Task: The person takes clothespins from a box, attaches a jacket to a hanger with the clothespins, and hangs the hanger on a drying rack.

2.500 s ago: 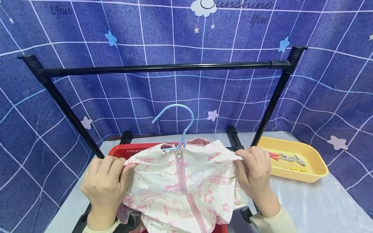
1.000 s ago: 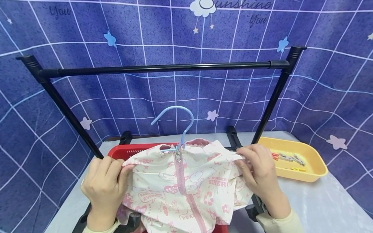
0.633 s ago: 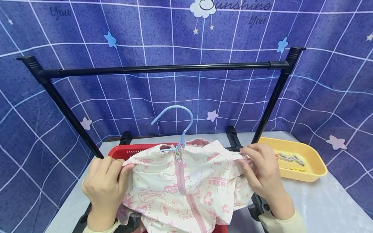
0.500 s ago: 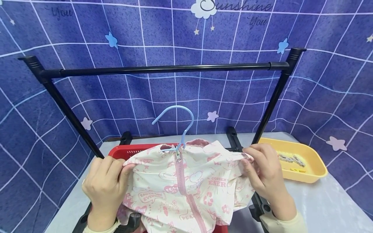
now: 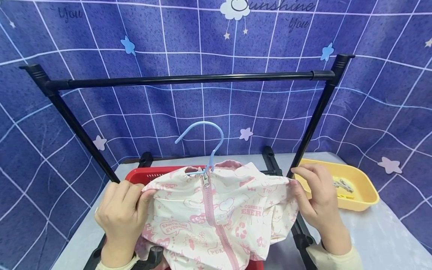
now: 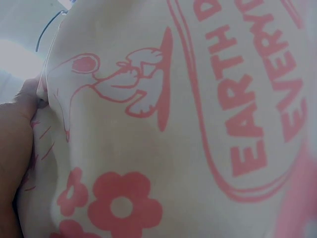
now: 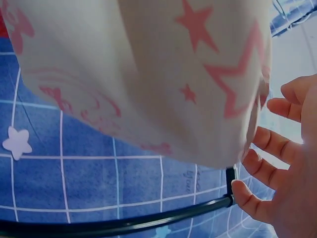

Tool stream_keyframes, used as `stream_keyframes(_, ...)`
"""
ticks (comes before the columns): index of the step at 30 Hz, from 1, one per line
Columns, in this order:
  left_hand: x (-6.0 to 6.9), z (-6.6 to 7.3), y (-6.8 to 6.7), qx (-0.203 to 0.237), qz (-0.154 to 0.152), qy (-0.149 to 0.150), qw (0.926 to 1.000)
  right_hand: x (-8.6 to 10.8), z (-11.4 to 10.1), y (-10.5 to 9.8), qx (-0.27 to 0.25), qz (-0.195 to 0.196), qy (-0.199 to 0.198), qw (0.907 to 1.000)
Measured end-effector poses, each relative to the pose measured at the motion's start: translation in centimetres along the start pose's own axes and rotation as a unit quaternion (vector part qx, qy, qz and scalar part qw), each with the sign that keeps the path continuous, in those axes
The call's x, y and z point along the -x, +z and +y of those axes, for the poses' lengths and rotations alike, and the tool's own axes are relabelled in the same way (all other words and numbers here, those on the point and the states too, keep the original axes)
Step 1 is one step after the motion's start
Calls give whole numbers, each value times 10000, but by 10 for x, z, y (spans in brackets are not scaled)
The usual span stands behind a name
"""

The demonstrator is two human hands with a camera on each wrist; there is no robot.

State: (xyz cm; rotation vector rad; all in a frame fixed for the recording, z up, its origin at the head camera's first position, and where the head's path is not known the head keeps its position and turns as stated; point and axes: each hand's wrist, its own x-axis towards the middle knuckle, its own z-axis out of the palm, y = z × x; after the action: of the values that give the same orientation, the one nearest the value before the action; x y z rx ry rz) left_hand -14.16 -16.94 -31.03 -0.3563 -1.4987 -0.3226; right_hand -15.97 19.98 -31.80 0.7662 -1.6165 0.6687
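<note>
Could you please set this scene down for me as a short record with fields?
Held item: white jacket with pink prints, zip pull near the neck
Inside it: blue hanger, its hook rising from the collar, not on the rail
Left grip: pinches the jacket's upper edge
Right grip: at the opposite sleeve; pinching or only touching, unclear
Overhead: black rail
Partly hidden: red basket, behind the jacket
Picture right: yellow tray on the table, holding clips

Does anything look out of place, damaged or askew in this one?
I see no spill or damage. Only the jacket looks mildly askew: its zipper slants toward the lower right of the head view instead of running straight down.
</note>
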Motion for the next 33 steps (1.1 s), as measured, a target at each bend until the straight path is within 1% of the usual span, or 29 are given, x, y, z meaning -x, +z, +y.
stream_keyframes(8,0,-1,1,32,28,-7,10000,-1,5,-8,234,206,260,9992)
stream_keyframes(12,0,-1,2,72,29,-12,10000,1,8,-10,358,222,345,9985)
stream_keyframes(24,0,-1,2,81,44,-33,10000,4,17,-13,449,171,506,9976)
stream_keyframes(33,-1,-1,2,111,45,-18,9999,4,21,-13,536,343,557,9964)
